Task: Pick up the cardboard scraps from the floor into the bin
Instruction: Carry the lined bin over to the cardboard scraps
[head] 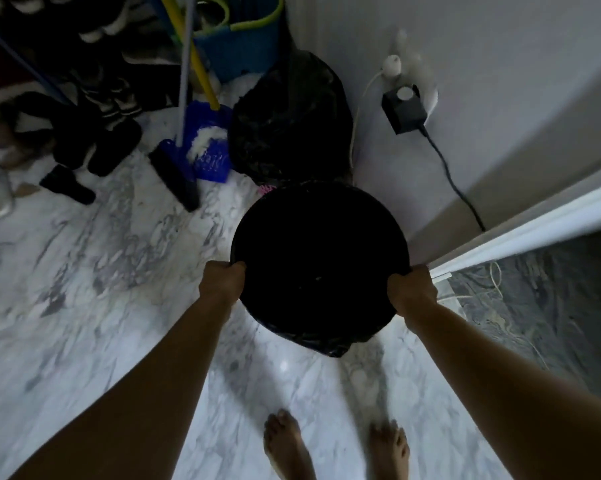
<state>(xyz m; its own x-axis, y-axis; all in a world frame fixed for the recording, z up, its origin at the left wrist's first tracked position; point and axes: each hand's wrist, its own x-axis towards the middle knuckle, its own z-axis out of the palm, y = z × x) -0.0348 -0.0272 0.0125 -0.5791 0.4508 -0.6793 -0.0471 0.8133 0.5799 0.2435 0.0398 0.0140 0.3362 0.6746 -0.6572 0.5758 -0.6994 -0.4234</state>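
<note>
Centrally, a round black bin (319, 258) lined with a black plastic bag was in the middle of the view, above a white marble floor with grey veins (101, 271) and close to a pale grey wall (499, 81). Whether its base touched the floor could not be told, and its inside was too dark to see into.

The left hand (221, 280) gripped the bin's near-left rim, fingers curled over the edge. The right hand (411, 289) gripped the near-right rim in the same way. Both bare arms reached forward, and two bare feet (285, 445) stood on the marble below.

Just behind the bin stood a full, crinkled black rubbish sack (288, 116) against the wall. To its left lay a blue plastic dustpan (209, 140) holding white dust, with a black-bristled broom head (174, 178) beside it. Behind these stood a blue bucket with a green rim (243, 39). Dark sandals and shoes (94, 143) were scattered at far left. On the wall, a black plug adapter (404, 110) trailed a black cable (454, 178) down towards a white door frame (534, 220) at right.
</note>
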